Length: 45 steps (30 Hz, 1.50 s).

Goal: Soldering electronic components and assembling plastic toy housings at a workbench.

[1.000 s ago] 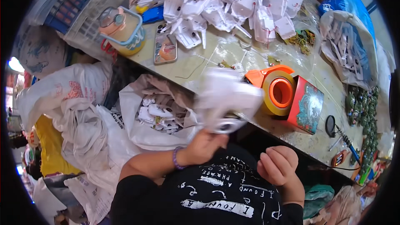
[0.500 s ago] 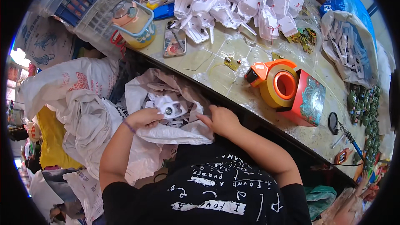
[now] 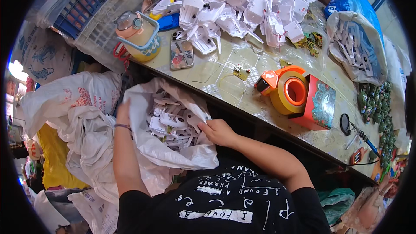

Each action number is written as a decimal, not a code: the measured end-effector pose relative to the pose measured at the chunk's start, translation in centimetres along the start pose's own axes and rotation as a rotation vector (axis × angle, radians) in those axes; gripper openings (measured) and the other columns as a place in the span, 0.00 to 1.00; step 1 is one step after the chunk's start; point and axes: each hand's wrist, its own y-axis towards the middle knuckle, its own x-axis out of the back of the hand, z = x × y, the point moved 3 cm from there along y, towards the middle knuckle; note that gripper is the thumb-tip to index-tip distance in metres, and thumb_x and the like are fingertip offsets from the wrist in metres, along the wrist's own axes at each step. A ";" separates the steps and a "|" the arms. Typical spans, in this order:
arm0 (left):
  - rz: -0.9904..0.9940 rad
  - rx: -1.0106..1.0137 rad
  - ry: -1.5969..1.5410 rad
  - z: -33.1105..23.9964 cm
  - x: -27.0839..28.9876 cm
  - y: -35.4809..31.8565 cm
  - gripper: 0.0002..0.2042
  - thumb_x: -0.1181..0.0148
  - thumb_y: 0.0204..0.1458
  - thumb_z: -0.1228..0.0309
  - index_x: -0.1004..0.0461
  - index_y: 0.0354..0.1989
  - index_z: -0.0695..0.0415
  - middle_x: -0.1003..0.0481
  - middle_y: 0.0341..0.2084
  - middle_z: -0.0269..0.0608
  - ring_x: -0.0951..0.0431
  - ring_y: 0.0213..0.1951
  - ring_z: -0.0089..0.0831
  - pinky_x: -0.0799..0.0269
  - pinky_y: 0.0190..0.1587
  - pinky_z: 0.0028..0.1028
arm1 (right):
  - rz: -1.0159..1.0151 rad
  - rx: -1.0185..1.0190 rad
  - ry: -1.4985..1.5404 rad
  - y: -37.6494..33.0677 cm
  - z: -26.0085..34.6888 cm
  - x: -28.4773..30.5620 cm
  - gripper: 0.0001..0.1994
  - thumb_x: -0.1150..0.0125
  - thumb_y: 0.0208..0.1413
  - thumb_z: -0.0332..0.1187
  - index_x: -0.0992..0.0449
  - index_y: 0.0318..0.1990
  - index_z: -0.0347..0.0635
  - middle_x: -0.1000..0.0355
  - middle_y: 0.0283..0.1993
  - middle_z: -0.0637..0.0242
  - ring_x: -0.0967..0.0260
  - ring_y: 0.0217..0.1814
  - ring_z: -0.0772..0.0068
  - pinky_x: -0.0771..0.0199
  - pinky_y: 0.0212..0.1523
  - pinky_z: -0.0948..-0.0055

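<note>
A white woven sack (image 3: 173, 159) stands with its mouth wide, just below the table edge. Inside lies a heap of white plastic parts (image 3: 173, 121), some with dark round pieces. My right hand (image 3: 218, 132) pinches the sack's right rim between thumb and fingers. At the left outer side of the sack is my left hand (image 3: 123, 112), blurred, its fingers mostly hidden, so its grip cannot be made out.
On the table (image 3: 208, 71) are a large pile of white plastic housings (image 3: 242, 8), a phone (image 3: 181, 54), an orange tape dispenser (image 3: 288, 89), a red box (image 3: 318, 104) and a small basket (image 3: 145, 43) with a bottle. Other white sacks (image 3: 93, 125) crowd the left.
My left hand has let go of a white plastic part and moved left to the sack's outer side. The sack's mouth is wider, and my right hand has shifted slightly left and down.
</note>
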 end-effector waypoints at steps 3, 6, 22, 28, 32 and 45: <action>0.077 -0.082 -0.361 -1.5 4.1 1.5 0.25 0.42 0.55 0.55 0.26 0.43 0.72 0.22 0.36 0.50 0.24 0.34 0.35 0.30 0.39 0.35 | -0.038 0.064 0.032 1.0 2.7 0.0 0.25 0.53 0.62 0.47 0.27 0.21 0.33 0.30 0.21 0.45 0.30 0.26 0.41 0.30 0.28 0.54; -0.013 -0.137 -0.319 -2.7 5.9 1.4 0.24 0.42 0.56 0.57 0.26 0.46 0.71 0.22 0.38 0.50 0.25 0.39 0.35 0.31 0.44 0.32 | -0.060 0.108 0.059 0.2 4.1 0.6 0.24 0.51 0.63 0.46 0.26 0.24 0.34 0.31 0.18 0.55 0.31 0.19 0.61 0.32 0.24 0.65; 0.745 -1.045 0.203 -26.6 2.4 -17.4 0.13 0.38 0.49 0.71 0.24 0.43 0.63 0.23 0.40 0.49 0.23 0.43 0.43 0.29 0.46 0.35 | 0.099 0.119 0.229 0.1 3.5 2.6 0.16 0.42 0.57 0.45 0.25 0.32 0.38 0.25 0.28 0.55 0.26 0.31 0.52 0.28 0.33 0.59; 0.318 -1.622 0.077 -39.4 -8.1 -19.6 0.13 0.43 0.49 0.76 0.26 0.44 0.63 0.25 0.43 0.49 0.26 0.48 0.46 0.32 0.51 0.35 | -0.020 0.105 0.000 -6.7 1.7 7.6 0.14 0.42 0.59 0.41 0.24 0.44 0.41 0.25 0.37 0.57 0.25 0.37 0.59 0.26 0.40 0.67; -0.179 -1.482 -0.209 -47.5 -12.9 -15.9 0.15 0.42 0.52 0.69 0.26 0.46 0.63 0.25 0.42 0.49 0.25 0.46 0.43 0.31 0.49 0.33 | -0.116 -0.033 0.052 -11.4 0.1 10.1 0.13 0.41 0.59 0.40 0.24 0.46 0.41 0.24 0.38 0.58 0.25 0.37 0.64 0.26 0.39 0.69; 0.302 -1.236 -0.898 -54.8 -9.6 -21.6 0.11 0.41 0.58 0.69 0.22 0.44 0.62 0.23 0.30 0.31 0.26 0.31 0.17 0.30 0.34 0.21 | -0.338 -0.159 0.164 -16.2 -1.1 12.1 0.12 0.41 0.58 0.37 0.23 0.45 0.40 0.23 0.38 0.61 0.25 0.37 0.71 0.26 0.39 0.73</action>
